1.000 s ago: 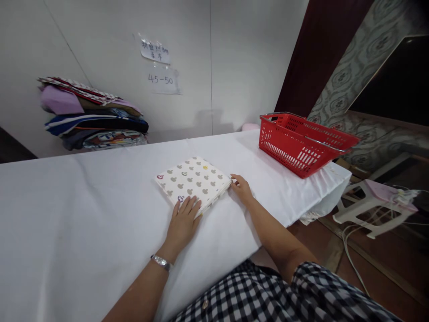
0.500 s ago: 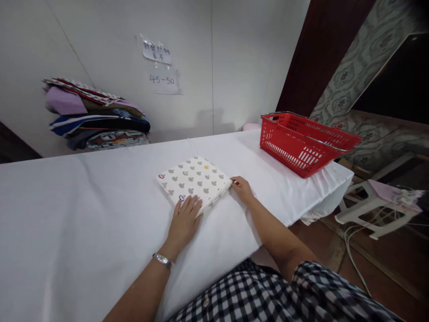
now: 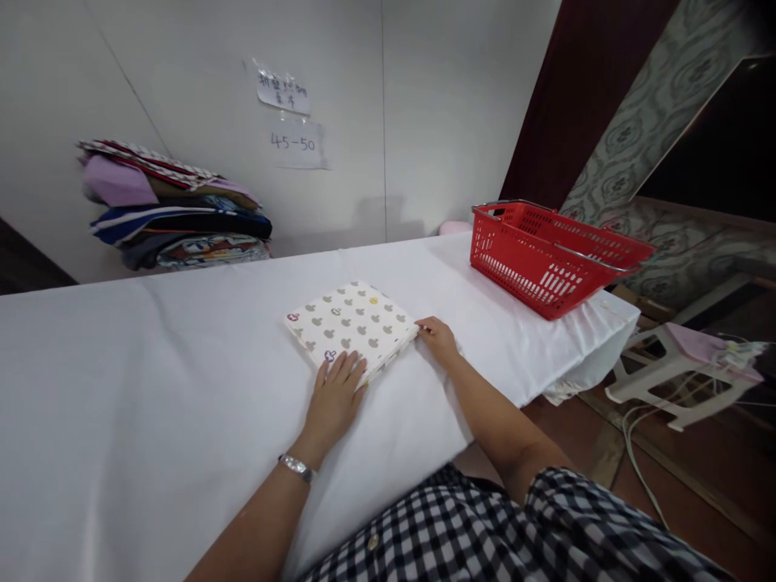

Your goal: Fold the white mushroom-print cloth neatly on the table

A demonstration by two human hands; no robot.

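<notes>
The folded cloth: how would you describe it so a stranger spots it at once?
On the white tablecloth, look left of the red basket. There the folded cloth lies flat, with the left hand on its near corner and the right hand at its right corner. Unlike the mixed-colour fabric pile by the wall, it is white with small, mostly grey shapes.

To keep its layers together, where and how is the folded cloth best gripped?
Likely the right corner of the folded cloth, pinched from the right through all layers: it lies flat, its stacked edges showing on the near-right side. The right hand is at that corner.
</notes>
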